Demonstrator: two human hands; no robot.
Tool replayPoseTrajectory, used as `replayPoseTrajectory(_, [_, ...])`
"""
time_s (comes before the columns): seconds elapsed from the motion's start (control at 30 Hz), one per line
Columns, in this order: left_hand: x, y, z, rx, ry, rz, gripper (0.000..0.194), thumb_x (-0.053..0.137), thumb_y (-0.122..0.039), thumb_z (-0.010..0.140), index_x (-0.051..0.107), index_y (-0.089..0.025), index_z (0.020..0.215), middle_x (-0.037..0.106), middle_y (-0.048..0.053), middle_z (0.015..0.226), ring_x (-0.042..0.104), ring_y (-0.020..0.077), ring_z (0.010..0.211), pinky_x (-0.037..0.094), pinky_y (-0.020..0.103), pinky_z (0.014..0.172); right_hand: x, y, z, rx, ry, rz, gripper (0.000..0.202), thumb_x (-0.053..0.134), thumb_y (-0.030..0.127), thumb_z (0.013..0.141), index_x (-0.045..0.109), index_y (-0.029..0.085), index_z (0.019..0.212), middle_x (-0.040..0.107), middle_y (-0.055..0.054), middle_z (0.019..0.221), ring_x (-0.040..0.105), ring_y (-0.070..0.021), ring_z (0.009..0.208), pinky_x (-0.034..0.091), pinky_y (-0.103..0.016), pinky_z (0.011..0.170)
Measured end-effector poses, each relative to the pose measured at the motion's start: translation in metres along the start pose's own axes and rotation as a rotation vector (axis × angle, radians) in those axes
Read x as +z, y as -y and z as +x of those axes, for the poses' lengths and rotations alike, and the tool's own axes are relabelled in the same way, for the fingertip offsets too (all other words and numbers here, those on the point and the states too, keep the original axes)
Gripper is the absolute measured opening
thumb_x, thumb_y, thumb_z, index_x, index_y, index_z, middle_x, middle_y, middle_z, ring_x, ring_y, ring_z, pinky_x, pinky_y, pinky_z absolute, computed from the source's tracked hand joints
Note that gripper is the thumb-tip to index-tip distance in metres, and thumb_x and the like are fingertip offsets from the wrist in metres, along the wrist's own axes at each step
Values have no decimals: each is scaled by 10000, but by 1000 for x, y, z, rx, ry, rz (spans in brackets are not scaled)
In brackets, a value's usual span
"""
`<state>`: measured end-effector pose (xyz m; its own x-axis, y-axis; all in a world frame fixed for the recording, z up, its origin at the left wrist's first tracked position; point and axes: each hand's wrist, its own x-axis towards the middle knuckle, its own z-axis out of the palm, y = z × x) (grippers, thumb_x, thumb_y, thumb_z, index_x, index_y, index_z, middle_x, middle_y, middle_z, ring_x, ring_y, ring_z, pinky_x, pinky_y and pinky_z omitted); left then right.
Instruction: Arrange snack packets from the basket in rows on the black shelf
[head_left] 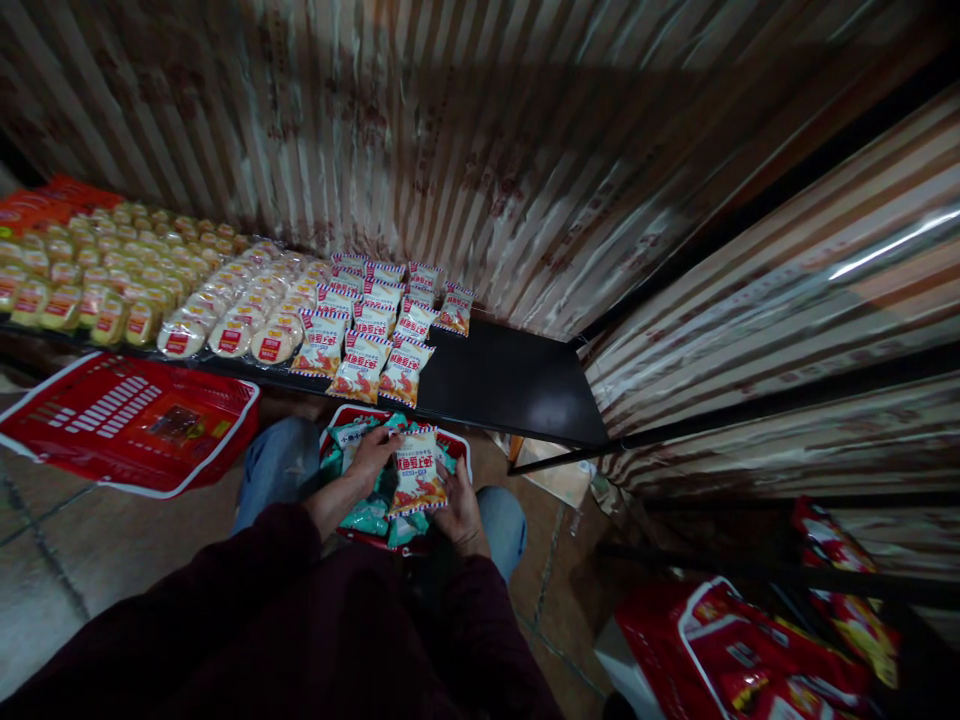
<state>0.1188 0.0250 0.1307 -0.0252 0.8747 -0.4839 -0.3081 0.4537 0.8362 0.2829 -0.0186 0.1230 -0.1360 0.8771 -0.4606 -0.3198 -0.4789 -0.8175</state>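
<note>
Between my two hands is a white and orange snack packet (418,472), held face up above a red basket (466,450). My left hand (373,458) pinches its upper left edge. Along its lower right side, my right hand (460,508) grips it with the thumb near the front. Teal snack packets (367,515) fill the basket beneath, partly covered by my hands and the held packet. Just beyond, matching white and orange packets (362,365) stand in leaning rows on a black shelf (510,385).
Left along the shelf are round wrapped cakes (229,320), yellow packaged cakes (90,290) and orange bags (56,205). A red basket (172,425) lies on the floor at left. Red packages (780,660) fill another basket at lower right. Striped sheeting (450,130) hangs behind the shelf.
</note>
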Motion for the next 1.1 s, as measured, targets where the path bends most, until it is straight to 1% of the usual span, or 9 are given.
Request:
replayPoseTrajectory(0.1, [1,-2,-1,55,-13,5,371,741,-453,561,601,-180,769,650,1,746,597,156,732,444,257,679,-3,-7,1,49,35,-2,565,527,689,758,619,223,1065,719,-84,958,683,-257,892,541,-392,718])
replayPoseTrajectory(0.2, [4,-3,-2,78,-29,14,330,734,-401,580,606,-180,789,652,-5,755,603,164,764,450,264,714,-1,-10,-1,16,40,-45,505,632,619,721,609,255,1071,714,-59,988,680,-245,912,542,-367,721])
replayPoseTrajectory(0.4, [5,-9,0,63,-27,39,241,702,-342,598,597,-174,734,633,-8,695,588,162,692,445,270,662,11,-3,-7,-35,68,-16,499,704,526,688,601,264,1100,710,-57,994,674,-263,952,543,-379,728])
replayPoseTrajectory(0.53, [4,-14,2,45,-43,42,250,685,-289,592,620,-165,799,647,5,729,598,166,709,451,274,668,20,-1,-5,-46,118,30,501,762,439,650,597,254,1086,705,-55,1020,678,-250,931,546,-355,723])
replayPoseTrajectory(0.63, [4,-17,1,13,-43,52,255,676,-293,598,635,-167,816,656,15,722,595,162,670,450,272,628,20,-3,-2,-29,88,28,507,765,444,638,596,243,1072,718,-56,971,684,-252,895,552,-356,696])
replayPoseTrajectory(0.77, [3,-22,-2,-16,11,90,216,688,-327,592,649,-166,730,651,20,650,583,159,599,441,265,572,15,-6,-3,-5,64,29,474,758,447,640,611,228,1034,728,-53,929,690,-250,868,553,-353,687])
replayPoseTrajectory(0.87, [1,-23,-1,-27,15,157,149,684,-289,575,633,-164,638,614,7,574,567,157,560,425,262,550,12,-7,-6,9,85,35,458,767,415,637,616,224,1026,730,-46,930,692,-243,869,551,-351,707])
replayPoseTrajectory(1.0, [0,-21,1,41,-56,279,43,632,-186,600,597,-178,576,592,-5,575,558,157,587,425,264,591,10,-9,-9,23,126,49,406,764,372,657,626,224,1009,731,-33,927,695,-231,862,544,-354,742])
replayPoseTrajectory(1.1, [1,-20,1,129,-123,378,76,598,-141,630,579,-197,582,592,-12,610,564,164,652,426,269,658,8,-11,-11,38,124,47,403,774,355,646,628,216,995,733,-29,909,697,-226,847,541,-352,753])
